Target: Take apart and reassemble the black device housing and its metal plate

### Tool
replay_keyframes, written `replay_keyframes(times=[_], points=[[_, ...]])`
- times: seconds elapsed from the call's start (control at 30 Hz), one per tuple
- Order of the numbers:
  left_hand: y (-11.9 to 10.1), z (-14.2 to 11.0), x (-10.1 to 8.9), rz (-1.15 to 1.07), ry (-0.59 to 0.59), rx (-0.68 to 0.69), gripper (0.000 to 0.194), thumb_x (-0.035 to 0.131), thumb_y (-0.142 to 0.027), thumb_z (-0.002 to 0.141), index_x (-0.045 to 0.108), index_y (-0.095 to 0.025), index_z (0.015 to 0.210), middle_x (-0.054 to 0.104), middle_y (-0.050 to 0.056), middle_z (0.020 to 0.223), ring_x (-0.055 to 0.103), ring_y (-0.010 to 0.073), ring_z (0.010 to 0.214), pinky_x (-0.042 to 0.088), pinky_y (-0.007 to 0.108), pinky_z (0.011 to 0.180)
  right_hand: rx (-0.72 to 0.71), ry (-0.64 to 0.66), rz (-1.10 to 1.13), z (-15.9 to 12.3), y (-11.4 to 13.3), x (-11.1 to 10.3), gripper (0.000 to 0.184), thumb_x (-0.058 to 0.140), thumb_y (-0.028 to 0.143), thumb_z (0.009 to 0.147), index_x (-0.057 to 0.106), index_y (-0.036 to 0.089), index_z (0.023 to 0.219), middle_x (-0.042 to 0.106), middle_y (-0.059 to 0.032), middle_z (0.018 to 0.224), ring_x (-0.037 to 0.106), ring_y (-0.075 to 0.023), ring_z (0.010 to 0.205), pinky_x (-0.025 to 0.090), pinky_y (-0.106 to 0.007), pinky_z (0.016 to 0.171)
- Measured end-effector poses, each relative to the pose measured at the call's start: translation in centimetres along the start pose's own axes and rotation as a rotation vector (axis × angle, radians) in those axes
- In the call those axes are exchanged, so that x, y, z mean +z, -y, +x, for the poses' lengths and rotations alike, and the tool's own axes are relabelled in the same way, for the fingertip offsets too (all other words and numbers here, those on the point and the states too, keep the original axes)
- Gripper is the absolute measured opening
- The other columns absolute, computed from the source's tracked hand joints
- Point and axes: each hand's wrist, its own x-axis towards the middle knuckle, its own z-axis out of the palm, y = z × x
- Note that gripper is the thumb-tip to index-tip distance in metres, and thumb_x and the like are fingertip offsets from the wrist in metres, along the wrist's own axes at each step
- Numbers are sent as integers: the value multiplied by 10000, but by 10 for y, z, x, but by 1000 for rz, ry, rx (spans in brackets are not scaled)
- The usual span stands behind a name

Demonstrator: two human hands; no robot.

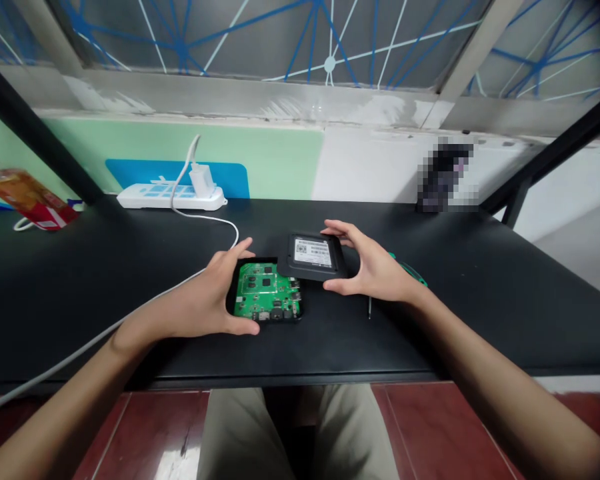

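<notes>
My left hand [205, 293] grips the left side of a small black case with a green circuit board [267, 291] inside, thumb at the near edge and fingers at the far edge. The case rests on the black table, its board facing up and its ports toward the right and near sides. In my right hand [370, 263] is the black cover [307, 272] of the case, held by its right end with the white label facing up. The cover is raised, and its left end overlaps the far right corner of the case. A thin metal screwdriver shaft [370, 307] shows below my right hand.
A green object [414, 273], partly hidden, lies behind my right wrist. At the back stand a white power strip [170, 197] with a plugged-in charger [201, 180] and, far left, a drink bottle [27, 197]. A white cable [150, 303] runs behind my left forearm. A pixelated dark object [443, 177] leans at the wall.
</notes>
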Motion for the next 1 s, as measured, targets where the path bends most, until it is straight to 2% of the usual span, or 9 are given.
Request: replay_keyframes(times=[0.2, 0.33, 0.47, 0.57, 0.67, 0.77, 0.83, 0.93, 1.0], points=[[21, -23, -19, 65, -8, -64, 1225, 820, -595, 719, 15, -381, 1618, 337, 122, 1602, 376, 415, 1473, 355, 642, 1189, -12, 20, -37, -1, 1, 3, 1026, 873, 510, 643, 371, 230, 1493, 555, -157, 1443, 547, -321, 1352, 434, -585, 1162], [34, -34, -29, 107, -22, -74, 1244, 840, -578, 705, 19, -386, 1621, 312, 119, 1628, 364, 433, 1475, 348, 668, 1182, -28, 37, -69, -1, 0, 5, 1048, 867, 539, 648, 355, 207, 1500, 531, -169, 1464, 534, -314, 1368, 429, -561, 1172], [35, -41, -36, 77, 2, -110, 1227, 826, -602, 715, 13, -398, 1611, 311, 116, 1640, 377, 419, 1475, 377, 651, 1169, -54, 43, -93, -1, -1, 6, 1060, 864, 557, 644, 349, 197, 1498, 523, -179, 1466, 531, -321, 1367, 428, -566, 1169], [28, -39, -43, 62, -19, -121, 1042, 745, -615, 801, 111, -398, 1599, 312, 77, 1654, 374, 417, 1478, 352, 647, 1186, -81, 37, -101, -1, 0, 6, 1058, 860, 568, 642, 352, 197, 1493, 522, -182, 1463, 530, -330, 1366, 427, -573, 1166], [18, -30, -55, 22, -172, -84, 754, 621, -571, 910, 300, -340, 1553, 425, -4, 1593, 412, 387, 1454, 348, 572, 1214, -88, 31, -114, -1, 1, 7, 1048, 852, 576, 648, 359, 189, 1488, 524, -180, 1459, 527, -331, 1366, 435, -563, 1161], [7, -16, -67, -20, -352, -38, 765, 592, -616, 880, 380, -249, 1517, 549, -38, 1470, 517, 343, 1360, 414, 507, 1154, -96, 23, -126, 0, 2, 8, 1041, 850, 577, 651, 364, 187, 1484, 529, -178, 1452, 523, -333, 1362, 440, -563, 1154], [-4, -4, -73, -7, -396, -41, 708, 567, -597, 900, 398, -267, 1503, 550, -65, 1470, 542, 303, 1332, 428, 493, 1131, -106, 19, -133, 0, 2, 9, 1033, 848, 580, 653, 366, 193, 1481, 535, -176, 1447, 524, -336, 1357, 445, -573, 1145], [-23, 15, -73, 155, -365, 53, 644, 588, -603, 887, 495, -280, 1437, 607, -20, 1408, 602, 302, 1244, 463, 488, 1103, -123, 12, -139, 1, 0, 9, 1038, 847, 598, 645, 372, 193, 1474, 545, -176, 1439, 531, -343, 1344, 459, -580, 1127], [-35, 28, -68, 276, -234, 92, 548, 552, -520, 954, 511, -240, 1424, 581, 38, 1442, 560, 304, 1304, 434, 476, 1128, -131, 8, -144, 1, -1, 9, 1050, 847, 611, 636, 375, 186, 1472, 548, -180, 1437, 532, -345, 1340, 465, -578, 1122]])
